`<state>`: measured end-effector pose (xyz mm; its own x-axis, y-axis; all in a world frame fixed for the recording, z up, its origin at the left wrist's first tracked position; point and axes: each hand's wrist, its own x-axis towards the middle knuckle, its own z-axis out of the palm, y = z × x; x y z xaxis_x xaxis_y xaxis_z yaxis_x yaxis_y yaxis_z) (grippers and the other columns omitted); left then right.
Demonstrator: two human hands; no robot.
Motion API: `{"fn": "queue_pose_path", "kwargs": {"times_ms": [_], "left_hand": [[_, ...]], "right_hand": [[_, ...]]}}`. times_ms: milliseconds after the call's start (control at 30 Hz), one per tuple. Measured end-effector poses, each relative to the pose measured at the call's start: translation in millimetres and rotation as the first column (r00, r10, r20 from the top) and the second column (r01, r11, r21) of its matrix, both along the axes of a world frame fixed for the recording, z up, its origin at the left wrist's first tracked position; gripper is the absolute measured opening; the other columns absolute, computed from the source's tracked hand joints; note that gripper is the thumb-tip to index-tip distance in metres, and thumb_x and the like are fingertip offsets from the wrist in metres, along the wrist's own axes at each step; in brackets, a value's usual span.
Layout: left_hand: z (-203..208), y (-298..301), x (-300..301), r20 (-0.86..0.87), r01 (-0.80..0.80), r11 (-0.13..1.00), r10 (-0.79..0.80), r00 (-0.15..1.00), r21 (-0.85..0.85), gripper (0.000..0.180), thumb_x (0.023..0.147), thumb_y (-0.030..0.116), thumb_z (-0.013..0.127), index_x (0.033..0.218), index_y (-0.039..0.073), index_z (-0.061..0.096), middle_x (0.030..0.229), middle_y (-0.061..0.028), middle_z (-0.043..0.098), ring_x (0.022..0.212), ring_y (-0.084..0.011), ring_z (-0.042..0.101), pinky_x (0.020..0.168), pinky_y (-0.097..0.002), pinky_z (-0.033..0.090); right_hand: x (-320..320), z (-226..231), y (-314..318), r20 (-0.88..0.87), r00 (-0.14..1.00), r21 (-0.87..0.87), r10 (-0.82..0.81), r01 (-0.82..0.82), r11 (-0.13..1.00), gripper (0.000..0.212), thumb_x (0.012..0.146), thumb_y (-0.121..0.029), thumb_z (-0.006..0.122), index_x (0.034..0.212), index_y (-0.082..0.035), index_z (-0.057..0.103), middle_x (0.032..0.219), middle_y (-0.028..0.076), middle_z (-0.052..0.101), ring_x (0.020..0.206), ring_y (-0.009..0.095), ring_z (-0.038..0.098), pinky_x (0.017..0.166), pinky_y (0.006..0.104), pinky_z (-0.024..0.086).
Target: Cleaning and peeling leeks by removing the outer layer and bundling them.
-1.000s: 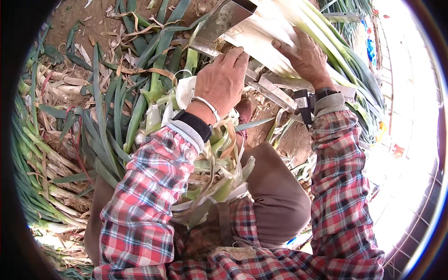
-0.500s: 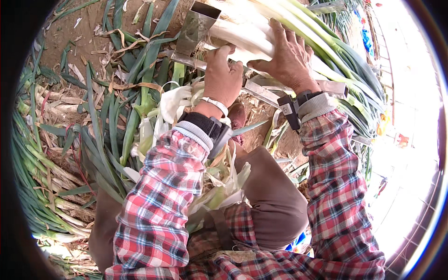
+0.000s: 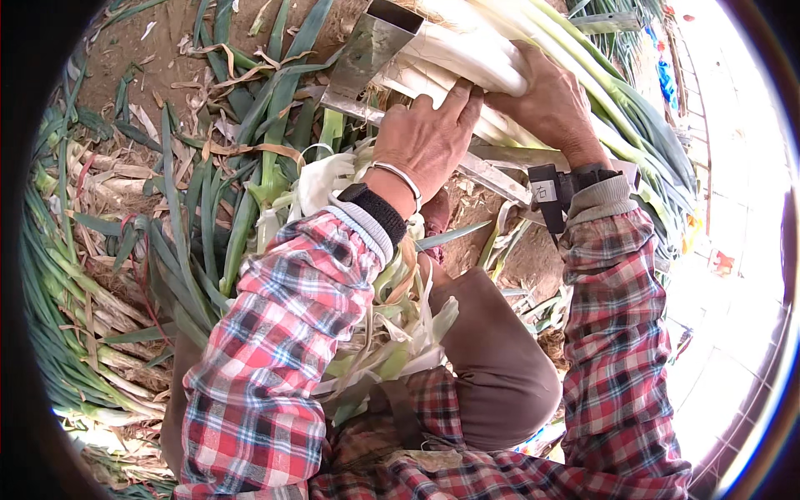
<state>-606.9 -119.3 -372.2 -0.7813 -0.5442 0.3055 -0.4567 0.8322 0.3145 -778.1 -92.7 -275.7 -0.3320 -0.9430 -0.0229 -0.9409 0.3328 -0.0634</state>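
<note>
Several long green onions (image 3: 471,58) with thick white stalks lie across a metal rack (image 3: 367,62) at the top. My right hand (image 3: 558,104) is closed around white stalks, its fingertips partly hidden behind them. Close to its left, my left hand (image 3: 425,142) lies over the lower stalks, fingers stretched toward my right hand. Its fingertips touch a white stalk; the thumb is hidden.
Loose green leaves (image 3: 204,208) and dry peelings cover the soil on the left. More green onions (image 3: 83,308) are heaped at the far left. Peeled skins (image 3: 400,333) hang over my lap. A rack bar (image 3: 492,175) runs below my hands. Pale, bright ground (image 3: 725,350) is at the right.
My left hand has moved right and its curled fingers have straightened over the stalks. My right hand has shifted slightly right and closed around white stalks. The whole view has shifted a little.
</note>
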Motion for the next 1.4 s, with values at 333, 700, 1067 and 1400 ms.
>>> {"fn": "queue_pose_path", "kwargs": {"times_ms": [333, 700, 1067, 1400], "left_hand": [[8.4, -17.5, -12.2, 0.063, 0.013, 0.999, -0.010, 0.998, -0.053, 0.022, 0.092, 0.021, 0.055, 0.112, 0.013, 0.060, 0.100, -0.0031, 0.059, 0.064, -0.0214, 0.069, 0.059, -0.0396, 0.051], [-20.2, -15.2, 14.4, -0.077, -0.035, 0.980, 0.020, 0.997, -0.197, 0.044, 0.086, 0.016, 0.057, 0.130, 0.012, 0.054, 0.118, -0.0046, 0.058, 0.089, -0.0197, 0.060, 0.079, -0.0352, 0.051], [-19.0, -42.4, 38.7, -0.131, 0.198, 0.972, -0.214, 0.968, -0.125, 0.048, 0.082, 0.005, 0.060, 0.130, 0.008, 0.056, 0.121, -0.0124, 0.064, 0.095, -0.0271, 0.070, 0.080, -0.0363, 0.058], [77.3, -28.0, -10.7, -0.408, 0.266, 0.945, -0.322, 0.854, -0.190, 0.036, 0.087, 0.012, 0.059, 0.123, 0.005, 0.062, 0.129, -0.0134, 0.062, 0.115, -0.0278, 0.062, 0.096, -0.0390, 0.051]], "right_hand": [[1.0, -1.0, -0.3, 0.026, 1.000, -0.039, 0.001, 0.000, 0.999, 0.074, 0.065, -0.039, 0.083, 0.128, -0.010, 0.057, 0.112, 0.016, 0.069, 0.106, 0.035, 0.065, 0.091, 0.0458, 0.049], [8.6, -23.0, 12.3, -0.168, 0.986, -0.060, -0.002, -0.009, 0.998, 0.095, 0.067, -0.051, 0.083, 0.143, -0.011, 0.042, 0.135, 0.018, 0.053, 0.123, 0.040, 0.050, 0.101, 0.0567, 0.036], [15.1, -40.8, 15.8, -0.244, 0.970, -0.192, -0.013, -0.035, 0.981, 0.108, 0.059, -0.062, 0.084, 0.144, -0.014, 0.038, 0.131, 0.016, 0.053, 0.122, 0.036, 0.049, 0.102, 0.0553, 0.032], [6.7, -32.3, 25.0, -0.183, 0.978, -0.180, -0.099, 0.065, 0.982, 0.100, 0.060, -0.043, 0.085, 0.143, -0.012, 0.038, 0.136, 0.013, 0.048, 0.128, 0.034, 0.043, 0.108, 0.0608, 0.024]]}}
